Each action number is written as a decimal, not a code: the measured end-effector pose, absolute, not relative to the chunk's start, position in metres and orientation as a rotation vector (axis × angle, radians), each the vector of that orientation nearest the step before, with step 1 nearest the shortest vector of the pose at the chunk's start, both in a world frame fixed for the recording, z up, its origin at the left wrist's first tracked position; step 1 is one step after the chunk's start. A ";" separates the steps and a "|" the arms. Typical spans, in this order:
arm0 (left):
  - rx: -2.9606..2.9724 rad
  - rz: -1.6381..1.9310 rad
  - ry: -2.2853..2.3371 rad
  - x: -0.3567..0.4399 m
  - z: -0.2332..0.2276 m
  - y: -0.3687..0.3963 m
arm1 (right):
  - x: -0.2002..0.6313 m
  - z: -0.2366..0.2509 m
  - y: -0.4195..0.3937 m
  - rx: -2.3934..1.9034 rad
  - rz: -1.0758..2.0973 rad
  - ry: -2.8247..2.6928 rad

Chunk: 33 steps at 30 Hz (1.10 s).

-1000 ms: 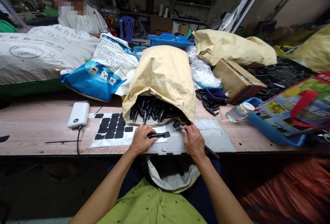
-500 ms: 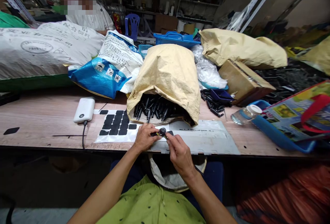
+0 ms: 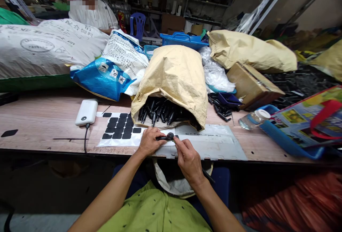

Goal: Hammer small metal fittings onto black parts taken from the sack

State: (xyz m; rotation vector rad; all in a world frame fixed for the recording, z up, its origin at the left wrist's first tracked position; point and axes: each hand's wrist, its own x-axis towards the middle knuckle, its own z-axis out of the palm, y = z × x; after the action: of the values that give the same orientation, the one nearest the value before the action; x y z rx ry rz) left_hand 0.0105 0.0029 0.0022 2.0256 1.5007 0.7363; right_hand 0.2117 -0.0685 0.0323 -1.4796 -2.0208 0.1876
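My left hand [image 3: 150, 142] is closed, its fingertips pinching a small black part with a round end [image 3: 170, 136] just above the table's front edge. Beside that round end, my right hand [image 3: 189, 158] has its thumb and fingers pressed together; what lies between them is too small to make out. A dark rod [image 3: 208, 176] shows by my right wrist, and I cannot tell whether the hand holds it. Just beyond both hands, an open tan sack [image 3: 173, 71] lies with many black tapered pieces [image 3: 157, 111] in its mouth. Left of them is a white sheet of black rounded-square stickers [image 3: 117, 130].
A white power bank [image 3: 87, 112] with a cable lies at left. A grey plate [image 3: 213, 143] covers the table's front. To the right stand a clear jar [image 3: 253, 119], a blue tray [image 3: 291, 143] and a wooden box [image 3: 252, 82]. A person [image 3: 89, 16] sits beyond the white sacks [image 3: 48, 50].
The black part has shifted slightly right and its round end has turned a little. My right hand has moved slightly right with it. The camera view has shifted slightly.
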 end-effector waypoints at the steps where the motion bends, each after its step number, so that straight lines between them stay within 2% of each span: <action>1: 2.023 0.736 1.504 0.011 0.002 0.003 | 0.212 0.032 -0.069 -1.483 0.190 -2.034; 7: 2.025 0.732 1.503 0.011 0.006 0.001 | 0.228 0.033 -0.061 -1.526 0.134 -1.940; 16: 2.026 0.729 1.511 0.012 0.016 -0.003 | 0.284 0.006 -0.027 -1.637 -0.204 -2.052; 27: 2.080 0.727 1.502 0.011 0.012 -0.002 | 0.280 -0.002 -0.027 -1.659 -0.237 -1.947; 30: 2.140 0.785 1.364 0.014 0.025 -0.019 | 0.280 -0.002 -0.027 -1.665 -0.224 -1.943; 33: 2.122 0.715 1.026 0.024 0.038 -0.054 | 0.280 -0.002 -0.028 -1.672 -0.214 -1.943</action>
State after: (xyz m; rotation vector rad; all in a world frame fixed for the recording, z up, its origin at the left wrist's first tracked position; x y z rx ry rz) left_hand 0.0238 -0.0544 0.0379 2.1220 1.0265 0.7150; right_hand 0.2803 -0.0276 -0.0024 -1.6723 -1.9432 -0.2138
